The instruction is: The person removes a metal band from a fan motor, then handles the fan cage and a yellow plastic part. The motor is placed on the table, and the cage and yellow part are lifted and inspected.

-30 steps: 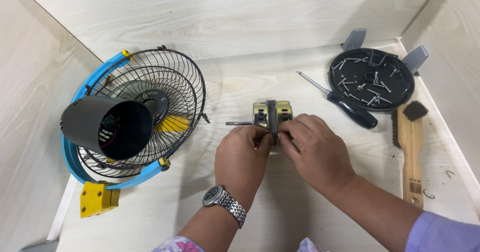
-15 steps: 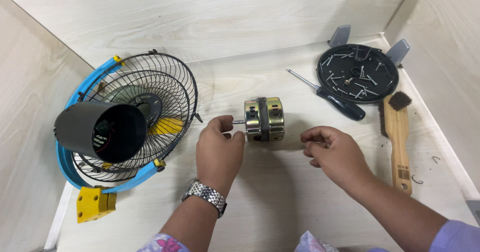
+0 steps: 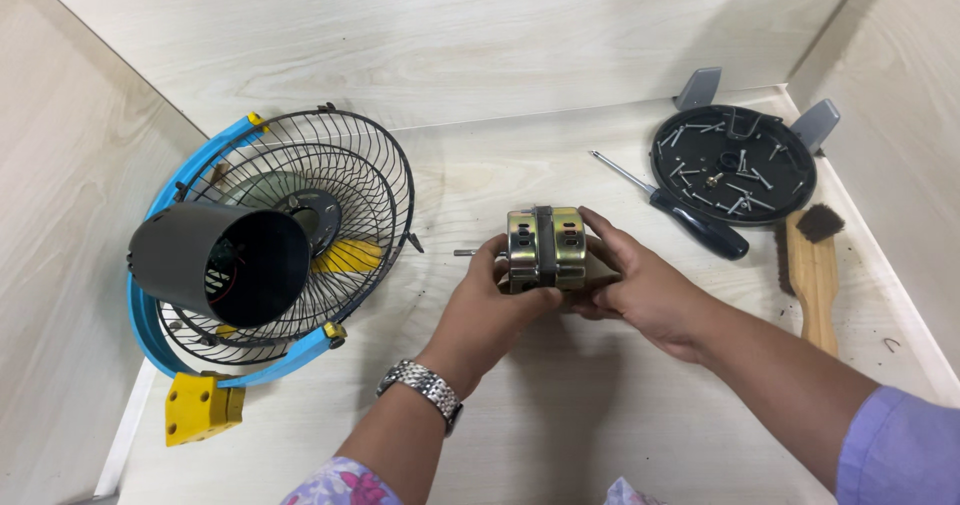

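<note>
A small metal fan motor (image 3: 545,248), brassy and shiny with a thin shaft poking out to the left, is held just above the pale wooden table between both hands. My left hand (image 3: 493,309), with a metal watch on the wrist, grips its left and lower side. My right hand (image 3: 640,285) cups its right end, fingers laid over the top edge.
A black wire fan guard with a blue rim (image 3: 300,245) and a dark motor cover (image 3: 220,262) lie at the left, with a yellow block (image 3: 200,405) below. A screwdriver (image 3: 680,213), a round black tray of screws (image 3: 735,165) and a wooden brush (image 3: 815,270) sit at the right.
My right hand, apart from the motor half a second ago, has come back onto its right end. Both hands now hold the motor, slightly lower on the table.
</note>
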